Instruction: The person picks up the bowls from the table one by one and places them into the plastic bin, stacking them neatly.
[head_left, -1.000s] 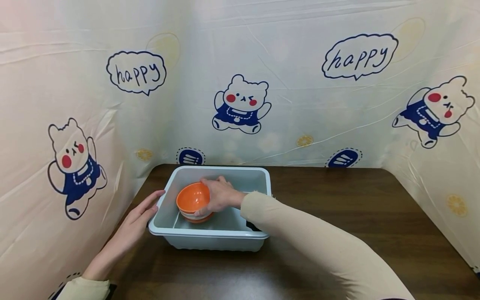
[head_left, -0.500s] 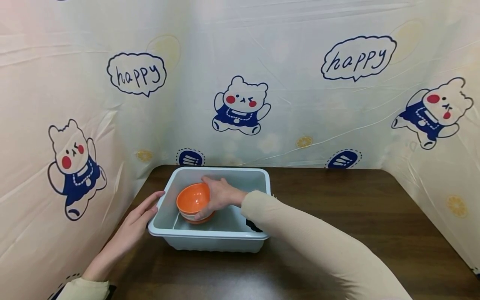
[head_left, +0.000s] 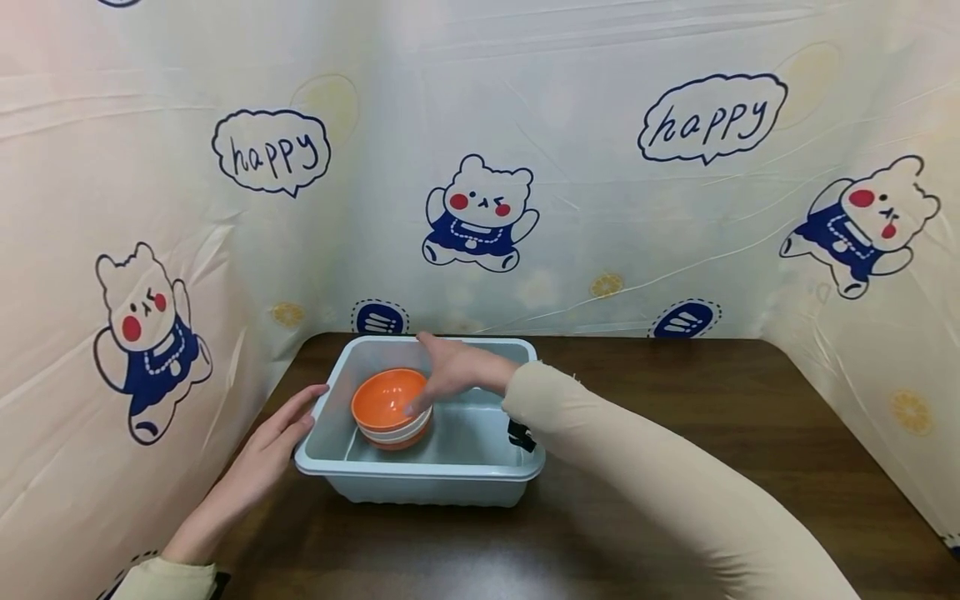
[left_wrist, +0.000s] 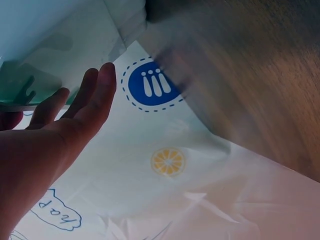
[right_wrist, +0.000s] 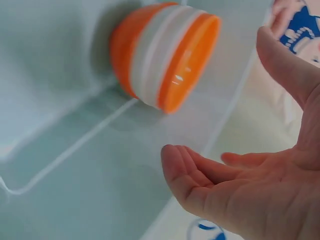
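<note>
A stack of nested bowls point(head_left: 390, 402), orange at top and bottom with white bands between, sits in the left part of a pale blue plastic tub point(head_left: 420, 472). My right hand point(head_left: 463, 368) is over the tub, just right of the stack. In the right wrist view the bowls point(right_wrist: 162, 57) stand apart from the right hand point(right_wrist: 250, 185), whose thumb and fingers are spread around nothing. At the tub's left side, my left hand point(head_left: 270, 442) rests with extended fingers against the rim. The left wrist view shows the left hand's fingers point(left_wrist: 95, 100) beside the tub wall.
The tub stands on a dark wooden table point(head_left: 675, 417), left of its middle. A pale printed cloth point(head_left: 570, 233) with bear drawings hangs behind the table and along both sides. A black device point(head_left: 521, 435) shows under the right sleeve.
My right hand has let go of the bowl stack and moved up and to the right. The bowls and the tub stay in place, and my left hand has hardly moved.
</note>
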